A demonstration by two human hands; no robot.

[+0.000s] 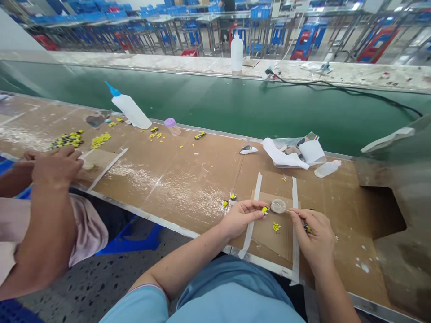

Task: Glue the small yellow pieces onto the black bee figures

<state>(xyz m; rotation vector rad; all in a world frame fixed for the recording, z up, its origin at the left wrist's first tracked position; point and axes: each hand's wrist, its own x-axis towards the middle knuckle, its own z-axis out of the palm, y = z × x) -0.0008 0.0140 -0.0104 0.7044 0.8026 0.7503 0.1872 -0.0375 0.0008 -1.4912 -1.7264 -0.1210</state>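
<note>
My left hand [243,216] pinches a small yellow and black part [265,209] between thumb and forefinger, just left of a small round clear dish [278,206]. My right hand [311,232] is closed round a thin stick whose tip reaches into that dish; a dark bit shows between its fingers. A few small yellow pieces [276,226] lie on the taped cardboard pad [269,237] between my hands. Two more yellow and black parts [229,199] lie just left of my left hand.
A co-worker's hands [55,163] rest on the bench at the left beside heaps of yellow parts [69,140]. A tilted squeeze bottle [129,110], a small purple-lidded jar [172,126], crumpled paper [283,157] and a flat small bottle [327,168] lie by the green conveyor belt [235,103].
</note>
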